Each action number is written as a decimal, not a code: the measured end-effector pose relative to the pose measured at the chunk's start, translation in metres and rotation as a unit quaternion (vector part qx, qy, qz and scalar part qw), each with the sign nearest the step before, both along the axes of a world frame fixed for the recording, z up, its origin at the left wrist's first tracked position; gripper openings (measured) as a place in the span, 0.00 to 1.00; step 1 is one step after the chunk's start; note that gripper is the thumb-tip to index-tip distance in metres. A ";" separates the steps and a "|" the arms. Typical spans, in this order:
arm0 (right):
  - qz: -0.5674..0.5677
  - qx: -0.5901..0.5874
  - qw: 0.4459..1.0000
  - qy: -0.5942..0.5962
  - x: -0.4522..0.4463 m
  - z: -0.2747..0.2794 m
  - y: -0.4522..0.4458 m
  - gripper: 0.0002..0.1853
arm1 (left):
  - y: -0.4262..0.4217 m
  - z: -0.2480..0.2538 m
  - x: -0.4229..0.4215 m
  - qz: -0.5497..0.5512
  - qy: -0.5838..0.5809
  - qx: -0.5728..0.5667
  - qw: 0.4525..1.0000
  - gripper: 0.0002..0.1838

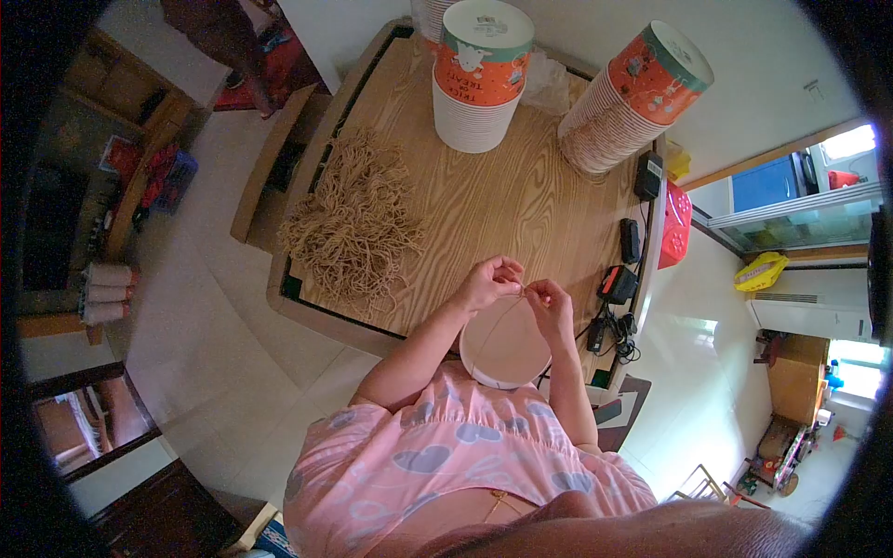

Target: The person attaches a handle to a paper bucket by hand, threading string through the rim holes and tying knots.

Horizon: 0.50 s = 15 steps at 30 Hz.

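Note:
A white paper bucket rests against my body at the table's near edge, its open mouth facing me. A thin tan twine runs across that opening up to its far rim. Over the rim, my left hand is closed in a pinch on the twine. My right hand pinches close beside it, fingertips nearly meeting the left ones. The exact spot where the twine meets the rim is hidden by my fingers. Left of my hands lies a loose heap of tan twine pieces on the wooden table.
A stack of upside-down printed buckets stands at the back; another stack leans at the back right. Black adapters and cables line the right edge. A red stool is beyond. Another person's arm shows at the upper left.

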State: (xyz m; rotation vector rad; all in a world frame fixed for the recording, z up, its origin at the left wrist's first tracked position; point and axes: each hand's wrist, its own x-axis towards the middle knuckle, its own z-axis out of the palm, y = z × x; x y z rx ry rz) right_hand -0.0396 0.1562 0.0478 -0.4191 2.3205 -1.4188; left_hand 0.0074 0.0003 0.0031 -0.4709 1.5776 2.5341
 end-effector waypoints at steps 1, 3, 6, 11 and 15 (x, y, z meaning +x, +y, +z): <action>0.002 0.005 1.000 -0.017 -0.001 -0.001 0.001 0.04 | -0.001 -0.002 0.000 -0.007 0.013 0.011 1.000 0.17; 0.005 0.002 0.999 -0.049 -0.003 -0.004 0.004 0.05 | -0.003 -0.004 0.000 -0.022 0.028 0.023 0.999 0.18; 0.007 -0.006 0.997 -0.073 -0.004 -0.006 0.006 0.05 | -0.005 -0.005 0.000 -0.042 0.026 0.031 0.998 0.20; 0.015 -0.004 0.999 -0.034 -0.004 -0.004 0.006 0.07 | -0.004 -0.004 0.000 -0.042 0.001 0.008 0.999 0.18; 0.003 -0.056 0.994 -0.097 -0.003 -0.001 0.005 0.07 | -0.002 -0.001 0.001 -0.009 -0.016 -0.010 1.000 0.16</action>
